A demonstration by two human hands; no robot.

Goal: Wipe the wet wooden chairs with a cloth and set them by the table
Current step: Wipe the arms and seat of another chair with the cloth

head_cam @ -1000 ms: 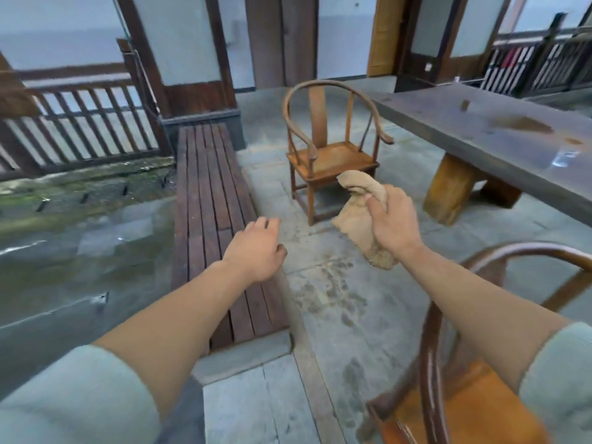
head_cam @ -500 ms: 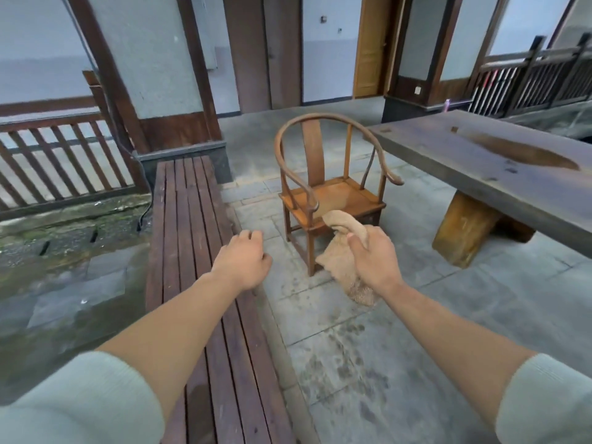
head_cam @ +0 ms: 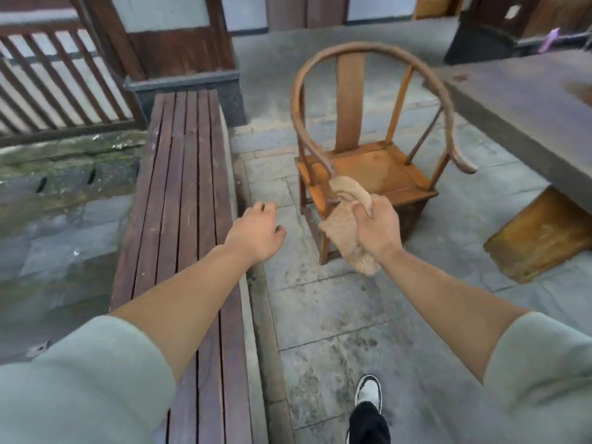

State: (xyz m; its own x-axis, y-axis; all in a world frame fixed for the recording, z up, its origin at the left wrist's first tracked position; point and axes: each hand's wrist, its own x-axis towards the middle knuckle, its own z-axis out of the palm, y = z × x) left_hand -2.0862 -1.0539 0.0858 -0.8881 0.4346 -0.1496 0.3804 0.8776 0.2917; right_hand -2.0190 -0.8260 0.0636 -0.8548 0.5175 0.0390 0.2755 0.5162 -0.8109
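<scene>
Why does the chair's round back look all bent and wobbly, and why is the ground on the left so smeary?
Head view: the wide lens warps the chair, so its curved rail looks wavy; the paving at the left edge is motion-blurred. Light is soft and even, with no hard shadows. The right hand gripping the cloth and the empty left hand look fairly sharp.

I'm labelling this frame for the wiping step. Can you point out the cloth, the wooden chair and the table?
cloth point(head_cam: 344, 233), head view, on the hanging part left of the right hand point(head_cam: 378, 229).
wooden chair point(head_cam: 381, 169), head view, on the bare seat.
table point(head_cam: 525, 113), head view, on the grey top.
</scene>
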